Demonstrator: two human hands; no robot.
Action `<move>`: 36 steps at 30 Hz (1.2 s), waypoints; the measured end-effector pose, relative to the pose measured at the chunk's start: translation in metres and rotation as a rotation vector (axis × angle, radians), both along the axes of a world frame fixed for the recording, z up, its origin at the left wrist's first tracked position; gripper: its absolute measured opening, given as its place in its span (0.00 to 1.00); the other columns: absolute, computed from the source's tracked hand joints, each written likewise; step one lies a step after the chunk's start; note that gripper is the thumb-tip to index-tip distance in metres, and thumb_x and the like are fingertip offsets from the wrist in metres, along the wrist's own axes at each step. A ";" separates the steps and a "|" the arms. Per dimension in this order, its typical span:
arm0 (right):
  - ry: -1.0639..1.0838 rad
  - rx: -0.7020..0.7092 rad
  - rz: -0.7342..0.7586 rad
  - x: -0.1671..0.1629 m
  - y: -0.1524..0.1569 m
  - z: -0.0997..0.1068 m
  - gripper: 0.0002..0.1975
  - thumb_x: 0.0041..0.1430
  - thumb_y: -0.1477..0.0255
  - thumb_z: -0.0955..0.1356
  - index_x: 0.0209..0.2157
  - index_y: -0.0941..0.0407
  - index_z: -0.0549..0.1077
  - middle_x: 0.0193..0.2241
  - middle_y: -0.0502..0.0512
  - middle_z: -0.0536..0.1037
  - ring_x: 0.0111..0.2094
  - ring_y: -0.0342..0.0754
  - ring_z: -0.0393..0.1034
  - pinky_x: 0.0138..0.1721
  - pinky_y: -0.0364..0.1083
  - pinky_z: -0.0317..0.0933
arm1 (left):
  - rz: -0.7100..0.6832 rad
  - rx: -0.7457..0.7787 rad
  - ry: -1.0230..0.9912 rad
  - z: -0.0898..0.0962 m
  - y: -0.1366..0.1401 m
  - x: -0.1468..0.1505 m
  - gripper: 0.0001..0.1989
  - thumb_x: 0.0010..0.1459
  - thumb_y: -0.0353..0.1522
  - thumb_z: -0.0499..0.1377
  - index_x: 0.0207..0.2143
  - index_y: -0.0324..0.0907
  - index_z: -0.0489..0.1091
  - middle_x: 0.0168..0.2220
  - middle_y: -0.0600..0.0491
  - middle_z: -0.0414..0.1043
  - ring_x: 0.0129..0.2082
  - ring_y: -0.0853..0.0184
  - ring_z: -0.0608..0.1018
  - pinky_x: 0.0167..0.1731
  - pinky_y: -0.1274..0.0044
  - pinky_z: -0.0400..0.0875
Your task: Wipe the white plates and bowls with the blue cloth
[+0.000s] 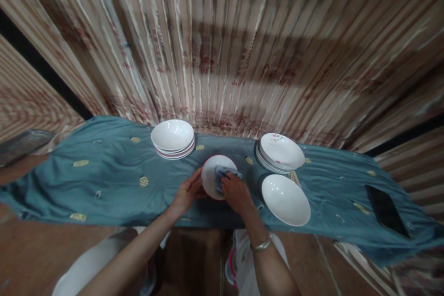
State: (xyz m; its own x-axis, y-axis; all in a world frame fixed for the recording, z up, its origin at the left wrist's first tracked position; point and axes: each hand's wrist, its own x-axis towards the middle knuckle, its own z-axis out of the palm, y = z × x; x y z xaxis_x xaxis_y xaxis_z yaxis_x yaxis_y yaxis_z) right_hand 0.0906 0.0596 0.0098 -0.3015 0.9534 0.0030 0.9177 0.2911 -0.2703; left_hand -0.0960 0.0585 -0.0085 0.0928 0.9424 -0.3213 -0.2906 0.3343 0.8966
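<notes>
A white plate with a red rim (210,176) is held up over the front middle of the cloth-covered table. My left hand (190,188) grips its left edge, fingers partly hidden behind it. Bunched in my right hand (236,190) is a blue-grey cloth (224,173), pressed against the plate's face. To the right lies a single white bowl (286,200). Behind that bowl stands a stack of white bowls (281,151), the top one with a floral print. At the back left is another stack of white dishes (172,136), some with red rims.
The narrow table wears a green-blue cloth (118,180) with yellow patterns. A black phone (386,210) rests near its right end. Pleated curtains (222,55) hang right behind the table. A dark flat object (24,145) sits beyond the left end.
</notes>
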 end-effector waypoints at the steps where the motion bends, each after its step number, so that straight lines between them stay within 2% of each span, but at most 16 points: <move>1: 0.040 -0.024 0.035 0.001 -0.002 -0.001 0.15 0.67 0.76 0.59 0.45 0.60 0.76 0.51 0.65 0.75 0.52 0.52 0.69 0.53 0.50 0.62 | -0.004 0.008 0.000 0.001 0.000 0.000 0.39 0.46 0.41 0.68 0.61 0.42 0.66 0.36 0.48 0.80 0.29 0.62 0.80 0.29 0.72 0.77; 5: 0.217 -0.169 0.193 0.000 -0.004 0.000 0.14 0.67 0.75 0.61 0.42 0.57 0.78 0.44 0.57 0.80 0.46 0.49 0.73 0.49 0.46 0.64 | -0.021 0.038 0.005 0.003 -0.002 0.000 0.37 0.45 0.42 0.69 0.58 0.42 0.70 0.36 0.48 0.80 0.28 0.64 0.79 0.28 0.74 0.76; 7: 0.306 -0.196 0.232 -0.004 -0.004 0.000 0.14 0.66 0.75 0.61 0.43 0.56 0.78 0.44 0.57 0.80 0.45 0.48 0.74 0.48 0.46 0.64 | -0.029 0.040 0.017 0.003 -0.002 -0.001 0.36 0.45 0.42 0.68 0.57 0.42 0.71 0.33 0.50 0.79 0.27 0.65 0.78 0.27 0.75 0.76; 10: 0.463 -0.181 0.263 -0.009 -0.002 -0.004 0.15 0.65 0.75 0.62 0.48 0.57 0.76 0.47 0.58 0.79 0.48 0.48 0.73 0.51 0.47 0.64 | -0.038 0.040 0.036 0.002 -0.004 -0.002 0.37 0.47 0.42 0.67 0.60 0.42 0.68 0.33 0.51 0.79 0.28 0.66 0.77 0.30 0.74 0.76; 15: 0.685 -0.135 0.299 -0.014 0.000 -0.014 0.17 0.65 0.74 0.61 0.52 0.56 0.74 0.51 0.59 0.76 0.53 0.50 0.70 0.57 0.52 0.62 | -0.070 0.067 0.138 0.000 -0.004 -0.004 0.37 0.50 0.45 0.65 0.61 0.43 0.66 0.45 0.48 0.78 0.35 0.64 0.78 0.33 0.74 0.76; 22: 0.809 -0.074 0.279 -0.020 0.003 -0.023 0.20 0.66 0.71 0.61 0.58 0.53 0.70 0.58 0.58 0.71 0.60 0.50 0.64 0.63 0.52 0.56 | -0.061 0.108 0.138 -0.004 0.000 -0.004 0.39 0.48 0.48 0.65 0.61 0.43 0.67 0.48 0.45 0.77 0.33 0.64 0.78 0.32 0.72 0.78; 27: 0.768 0.014 0.240 -0.025 0.005 -0.024 0.23 0.67 0.69 0.60 0.62 0.54 0.64 0.65 0.59 0.62 0.66 0.51 0.55 0.66 0.52 0.50 | -0.059 0.109 0.091 -0.007 -0.001 -0.004 0.39 0.49 0.47 0.66 0.61 0.42 0.67 0.42 0.47 0.78 0.31 0.64 0.79 0.32 0.69 0.79; 30: 0.635 0.115 0.182 -0.026 0.007 -0.022 0.24 0.68 0.70 0.58 0.64 0.59 0.61 0.67 0.64 0.56 0.69 0.53 0.48 0.67 0.55 0.48 | -0.044 0.100 0.057 -0.007 -0.001 -0.004 0.38 0.48 0.45 0.67 0.61 0.43 0.67 0.39 0.48 0.79 0.30 0.65 0.79 0.32 0.70 0.79; 33: 0.398 0.181 0.090 -0.025 0.008 -0.018 0.24 0.67 0.74 0.58 0.63 0.62 0.62 0.67 0.69 0.55 0.68 0.57 0.48 0.65 0.57 0.49 | -0.054 0.112 0.053 -0.004 -0.002 -0.003 0.37 0.49 0.45 0.67 0.60 0.45 0.68 0.42 0.47 0.78 0.32 0.64 0.79 0.32 0.70 0.80; 36: 0.165 0.198 -0.010 -0.023 0.008 -0.013 0.24 0.66 0.77 0.60 0.63 0.61 0.63 0.66 0.69 0.57 0.67 0.59 0.51 0.64 0.60 0.50 | -0.056 0.124 0.045 -0.003 -0.002 -0.002 0.37 0.48 0.46 0.67 0.59 0.45 0.69 0.50 0.45 0.76 0.38 0.59 0.80 0.32 0.70 0.80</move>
State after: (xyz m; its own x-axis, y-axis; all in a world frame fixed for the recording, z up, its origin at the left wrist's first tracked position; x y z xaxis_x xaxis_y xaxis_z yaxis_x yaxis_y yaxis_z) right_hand 0.0676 0.0673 -0.0037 -0.2725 0.9322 0.2382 0.8688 0.3448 -0.3553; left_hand -0.0982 0.0570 -0.0110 0.1340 0.9691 -0.2073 -0.2328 0.2341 0.9439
